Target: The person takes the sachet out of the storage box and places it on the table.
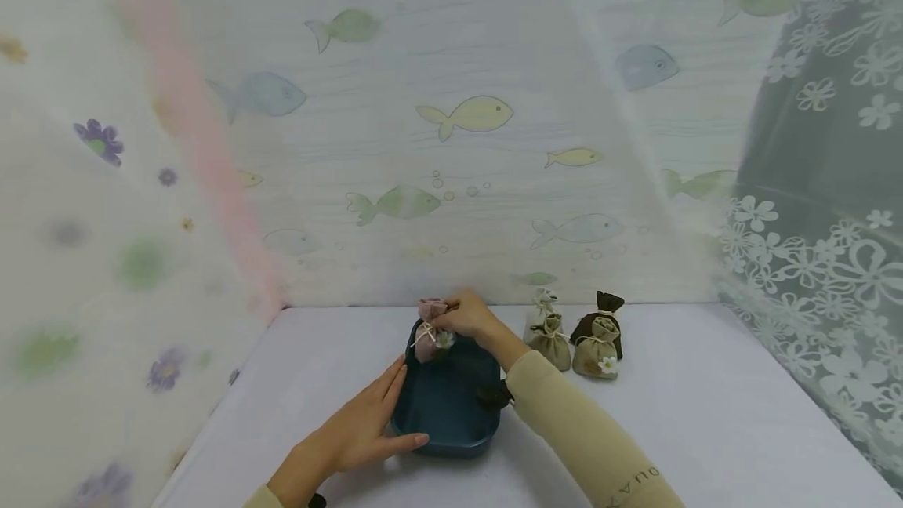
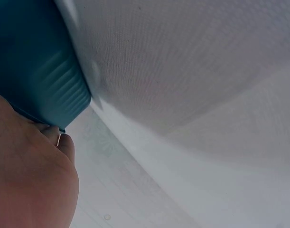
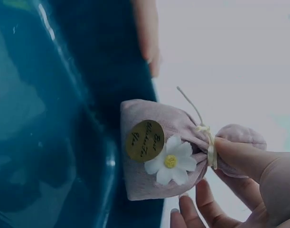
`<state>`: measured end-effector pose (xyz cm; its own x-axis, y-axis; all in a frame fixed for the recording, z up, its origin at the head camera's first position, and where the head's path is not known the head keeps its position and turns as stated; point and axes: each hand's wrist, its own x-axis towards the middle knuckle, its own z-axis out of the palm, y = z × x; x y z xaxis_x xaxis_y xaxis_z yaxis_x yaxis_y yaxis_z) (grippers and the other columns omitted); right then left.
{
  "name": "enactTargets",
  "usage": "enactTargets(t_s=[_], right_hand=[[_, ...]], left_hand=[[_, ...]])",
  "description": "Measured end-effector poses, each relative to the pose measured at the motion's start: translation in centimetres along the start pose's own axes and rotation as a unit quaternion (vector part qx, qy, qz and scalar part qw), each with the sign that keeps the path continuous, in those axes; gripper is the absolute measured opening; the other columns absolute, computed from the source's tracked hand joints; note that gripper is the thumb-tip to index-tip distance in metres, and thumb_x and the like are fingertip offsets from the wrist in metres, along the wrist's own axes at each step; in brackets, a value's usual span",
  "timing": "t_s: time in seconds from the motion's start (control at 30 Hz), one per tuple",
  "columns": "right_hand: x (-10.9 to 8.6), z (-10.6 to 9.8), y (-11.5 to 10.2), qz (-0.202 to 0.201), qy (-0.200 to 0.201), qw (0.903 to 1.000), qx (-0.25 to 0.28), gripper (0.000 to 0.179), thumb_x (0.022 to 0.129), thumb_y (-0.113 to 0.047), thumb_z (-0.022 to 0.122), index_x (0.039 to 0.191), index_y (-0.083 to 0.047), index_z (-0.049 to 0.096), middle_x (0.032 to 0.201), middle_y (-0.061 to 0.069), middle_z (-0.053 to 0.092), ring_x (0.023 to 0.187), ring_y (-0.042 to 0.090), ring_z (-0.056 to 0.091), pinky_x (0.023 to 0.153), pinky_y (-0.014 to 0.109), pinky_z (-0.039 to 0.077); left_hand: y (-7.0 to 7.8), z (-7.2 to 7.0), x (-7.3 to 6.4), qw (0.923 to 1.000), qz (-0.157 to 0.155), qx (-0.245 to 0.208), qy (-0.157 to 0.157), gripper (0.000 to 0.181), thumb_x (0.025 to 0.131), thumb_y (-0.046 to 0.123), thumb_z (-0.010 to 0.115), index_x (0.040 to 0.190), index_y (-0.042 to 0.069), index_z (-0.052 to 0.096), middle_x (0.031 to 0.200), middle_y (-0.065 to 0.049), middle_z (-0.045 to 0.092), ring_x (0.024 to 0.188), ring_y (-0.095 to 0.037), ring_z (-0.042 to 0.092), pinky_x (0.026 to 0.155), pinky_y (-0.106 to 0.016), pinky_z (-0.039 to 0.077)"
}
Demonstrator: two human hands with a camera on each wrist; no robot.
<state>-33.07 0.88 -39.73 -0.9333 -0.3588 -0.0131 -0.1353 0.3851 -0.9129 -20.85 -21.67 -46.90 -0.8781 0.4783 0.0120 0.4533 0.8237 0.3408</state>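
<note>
A deep blue rectangular tray stands on the white table before me. My left hand rests along its left side, fingers fairly straight, thumb out by the near left corner. In the left wrist view, the left hand touches the tray's ribbed outer wall. My right hand pinches a small pink drawstring sachet by its tied neck, over the tray's far left corner. Seen from the right wrist, the sachet bears a white flower and a round gold sticker.
Right of the tray stand several tied sachets: a white one, an olive one, a dark brown one and a tan one with a white flower. A fish-print curtain hangs behind the table. Something dark shows under the right wrist.
</note>
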Motion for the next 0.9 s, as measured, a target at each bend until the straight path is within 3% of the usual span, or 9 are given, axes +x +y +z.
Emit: enactTargets(t_s=[0.17, 0.27, 0.57, 0.73, 0.9], right_hand=[[-1.3, -1.2, -1.0, -0.015, -0.023, 0.9996, 0.002, 0.019, 0.094, -0.014, 0.073, 0.105, 0.002, 0.076, 0.093, 0.009, 0.07, 0.079, 0.017, 0.059, 0.075, 0.04, 0.054], [-2.4, -2.1, -1.4, -0.038, -0.035, 0.9987, -0.004, 0.019, 0.095, -0.014, 0.072, 0.104, 0.002, 0.076, 0.095, 0.009, 0.07, 0.082, 0.018, 0.061, 0.077, 0.042, 0.055], [-5.8, -4.5, -1.3, -0.09, -0.058, 0.9942, 0.002, 0.027, 0.099, -0.013, 0.068, 0.121, 0.003, 0.072, 0.108, 0.011, 0.073, 0.093, 0.016, 0.066, 0.081, 0.037, 0.057], [-7.5, -6.2, -0.9, -0.134, -0.053, 0.9895, -0.017, 0.026, 0.1, -0.01, 0.065, 0.12, 0.006, 0.07, 0.11, 0.016, 0.073, 0.096, 0.021, 0.068, 0.083, 0.04, 0.058], [-9.5, -7.8, -0.2, -0.126, -0.013, 0.9912, -0.038, 0.024, 0.098, -0.012, 0.068, 0.116, 0.004, 0.071, 0.109, 0.014, 0.073, 0.097, 0.02, 0.068, 0.081, 0.034, 0.057]], left_hand=[[0.0, 0.0, -0.1, 1.0, 0.002, -0.003, 0.002, 0.111, 0.091, 0.08, 0.049, 0.165, 0.005, 0.013, 0.173, -0.003, 0.001, 0.156, -0.027, 0.017, 0.119, -0.053, 0.032], [0.1, 0.0, -0.1, 1.0, 0.003, 0.0, 0.004, 0.112, 0.09, 0.081, 0.047, 0.165, 0.005, 0.013, 0.173, -0.004, 0.001, 0.156, -0.028, 0.018, 0.119, -0.053, 0.032], [-0.2, 0.3, -0.2, 1.0, -0.003, 0.007, 0.006, 0.114, 0.089, 0.082, 0.049, 0.165, 0.006, 0.012, 0.173, -0.005, 0.001, 0.156, -0.028, 0.018, 0.119, -0.054, 0.032], [-0.3, 0.3, 0.0, 0.9998, -0.004, 0.013, 0.012, 0.114, 0.089, 0.083, 0.048, 0.165, 0.006, 0.012, 0.173, -0.004, 0.001, 0.156, -0.027, 0.019, 0.119, -0.052, 0.032], [-0.1, 0.3, 0.0, 0.9999, -0.002, 0.006, 0.01, 0.114, 0.089, 0.082, 0.049, 0.165, 0.005, 0.012, 0.173, -0.004, 0.002, 0.156, -0.028, 0.019, 0.118, -0.054, 0.033]])
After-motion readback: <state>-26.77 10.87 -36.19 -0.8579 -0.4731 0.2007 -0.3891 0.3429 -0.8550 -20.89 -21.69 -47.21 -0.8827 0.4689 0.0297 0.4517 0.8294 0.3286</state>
